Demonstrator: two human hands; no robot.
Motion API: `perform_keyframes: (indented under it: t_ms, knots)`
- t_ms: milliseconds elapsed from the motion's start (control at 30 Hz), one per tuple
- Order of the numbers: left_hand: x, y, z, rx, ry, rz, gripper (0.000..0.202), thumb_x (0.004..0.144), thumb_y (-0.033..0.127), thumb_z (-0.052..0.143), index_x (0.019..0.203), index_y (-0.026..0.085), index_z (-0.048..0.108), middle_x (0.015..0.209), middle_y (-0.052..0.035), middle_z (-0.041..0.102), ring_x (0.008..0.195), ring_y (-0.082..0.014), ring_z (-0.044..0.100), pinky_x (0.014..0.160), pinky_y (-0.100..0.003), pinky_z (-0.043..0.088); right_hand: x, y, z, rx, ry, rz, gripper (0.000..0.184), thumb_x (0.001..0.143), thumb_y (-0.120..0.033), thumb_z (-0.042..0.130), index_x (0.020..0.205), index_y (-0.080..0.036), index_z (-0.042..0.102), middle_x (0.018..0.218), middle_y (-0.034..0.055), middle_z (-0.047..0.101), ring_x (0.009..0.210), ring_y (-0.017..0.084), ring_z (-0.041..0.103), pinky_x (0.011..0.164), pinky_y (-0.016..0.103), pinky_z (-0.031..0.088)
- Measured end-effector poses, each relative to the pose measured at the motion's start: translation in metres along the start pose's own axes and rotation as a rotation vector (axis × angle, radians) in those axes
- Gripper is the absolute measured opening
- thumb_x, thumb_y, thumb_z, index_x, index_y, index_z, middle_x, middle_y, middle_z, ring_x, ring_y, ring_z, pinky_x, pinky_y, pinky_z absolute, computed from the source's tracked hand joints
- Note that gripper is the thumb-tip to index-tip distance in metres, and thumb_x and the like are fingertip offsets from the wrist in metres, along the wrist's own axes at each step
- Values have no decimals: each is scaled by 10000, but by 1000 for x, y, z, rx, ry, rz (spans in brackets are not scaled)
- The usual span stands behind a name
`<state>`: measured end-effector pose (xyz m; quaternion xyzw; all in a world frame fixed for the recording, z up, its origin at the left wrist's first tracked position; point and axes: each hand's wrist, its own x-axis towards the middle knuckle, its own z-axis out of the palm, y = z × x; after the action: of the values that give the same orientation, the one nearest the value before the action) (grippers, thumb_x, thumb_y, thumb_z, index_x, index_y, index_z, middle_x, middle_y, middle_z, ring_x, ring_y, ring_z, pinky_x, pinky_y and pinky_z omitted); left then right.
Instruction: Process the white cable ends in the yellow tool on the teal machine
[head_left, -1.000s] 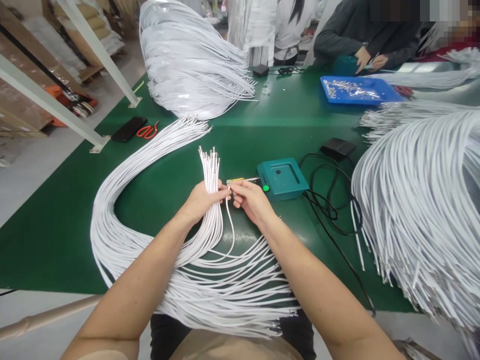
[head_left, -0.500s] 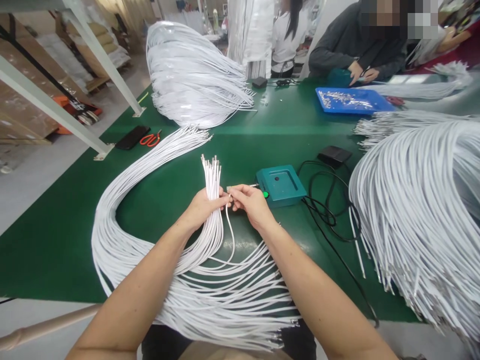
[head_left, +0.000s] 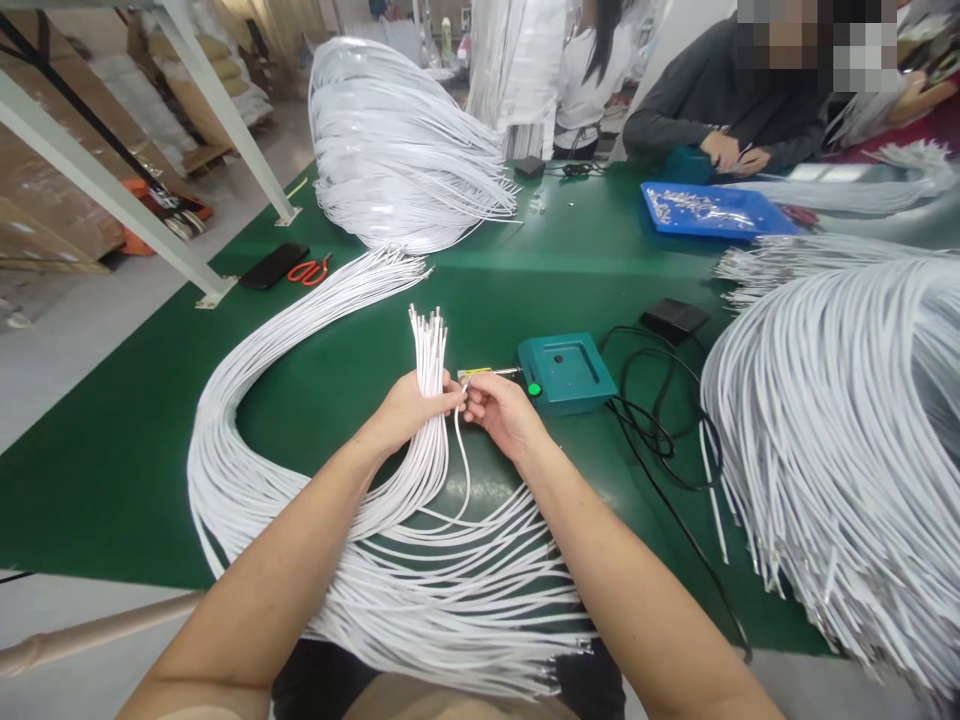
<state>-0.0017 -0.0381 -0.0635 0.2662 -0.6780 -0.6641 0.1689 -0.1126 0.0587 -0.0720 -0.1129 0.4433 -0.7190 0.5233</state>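
My left hand (head_left: 416,408) is closed around an upright bunch of white cables (head_left: 429,350), whose metal-tipped ends stick up above my thumb. Between the fingertips of my right hand (head_left: 501,408) is the end of a single white cable (head_left: 464,460), which loops down toward the bundle. Both hands' fingertips meet at that cable end. Just beyond them sits a teal device (head_left: 568,372) with a green button and a metal rod pointing at my hands. Many more white cables (head_left: 450,610) fan out below my forearms, their tips near the table's front edge.
A big heap of white cables (head_left: 832,400) lies at right, another coil (head_left: 397,150) at the back. Black cords (head_left: 652,440) run from the device beside a black pedal-like box (head_left: 675,320). Orange-handled scissors (head_left: 309,270), a dark phone-like object (head_left: 274,266) and a blue tray (head_left: 712,212) lie farther off. A co-worker (head_left: 735,100) sits opposite.
The view has shifted slightly. My left hand keeps hold of the bunch, while my right fingertips have shifted a little at the single cable's end. The co-worker's hands have moved slightly.
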Motion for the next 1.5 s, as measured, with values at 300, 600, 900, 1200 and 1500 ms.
perform_keyframes:
  t_ms: [300,600,900,1200,1500]
  knots:
    - [-1,3,3,-40,-118,38,231,659,304,717,756,153,572,751,-14,630,662,-126,577,665,-261,457,1,-5,-3,-22,-56,150,330,656,-394,722,559,-163,507,436,-89,366,399,44,347,496,213,390]
    - [0,-4,-2,-118,-56,16,291,620,295,757,769,147,556,717,-1,615,618,-106,569,629,-250,464,-2,-5,-7,75,-165,143,218,690,-346,715,754,-158,625,529,-87,431,444,28,370,588,206,435]
    - [0,-2,-3,-239,-56,-39,461,632,220,745,1048,131,569,768,-10,633,617,-95,605,649,-246,504,-5,2,-2,-451,80,-266,209,734,-362,638,755,-155,619,634,-26,551,549,83,479,603,246,443]
    - [1,0,-6,-390,-94,-163,546,667,97,695,1191,134,547,750,-2,628,621,-76,609,673,-218,510,-11,7,1,-1758,131,-949,314,940,-241,308,781,-160,567,834,76,535,750,168,485,704,288,367]
    - [12,-18,-10,-334,14,-132,454,621,100,732,1056,76,606,704,-6,612,647,-109,632,840,-336,521,8,-32,-11,-2070,111,-742,156,861,-177,454,923,-156,596,856,78,649,821,220,522,873,369,283]
